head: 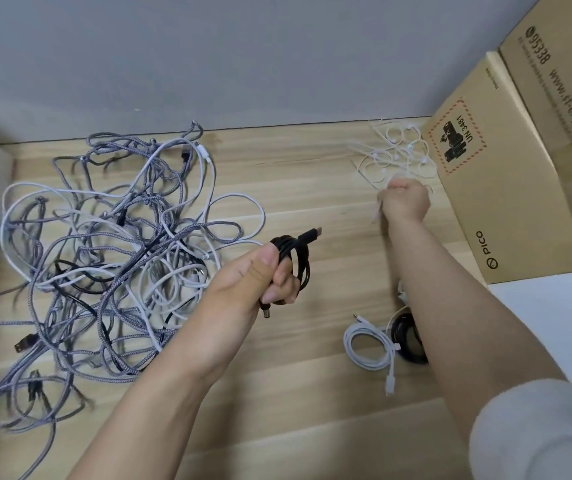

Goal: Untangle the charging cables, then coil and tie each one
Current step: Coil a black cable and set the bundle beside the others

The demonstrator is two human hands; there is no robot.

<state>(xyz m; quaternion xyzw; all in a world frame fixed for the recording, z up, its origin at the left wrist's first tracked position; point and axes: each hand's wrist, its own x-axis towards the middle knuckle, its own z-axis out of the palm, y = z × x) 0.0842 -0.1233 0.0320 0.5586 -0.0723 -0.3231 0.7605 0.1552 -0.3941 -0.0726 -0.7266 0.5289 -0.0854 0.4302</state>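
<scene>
Black coiled cable (295, 258); grey-and-white tangle (104, 244) — pale wood table (295, 168).

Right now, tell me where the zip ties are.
In the head view, the pile of white zip ties lies far right on the wooden table, against the cardboard box, with the right hand reaching into it.

Your left hand (260, 275) grips a coiled black cable (296, 258) at the centre of the light wooden bench (295, 393), one plug pointing toward 2 o'clock. Your right hand (405, 199) pinches a white plastic zip tie (378, 206) beside the loose heap of white zip ties (395, 150) at 1 o'clock. The tangle of grey braided and white cables (104, 258) sprawls at 9 o'clock. A coiled white cable (369, 348) lies at 4 o'clock, just beside your right forearm. A brown cardboard box (506, 174) stands at 2 o'clock.
</scene>
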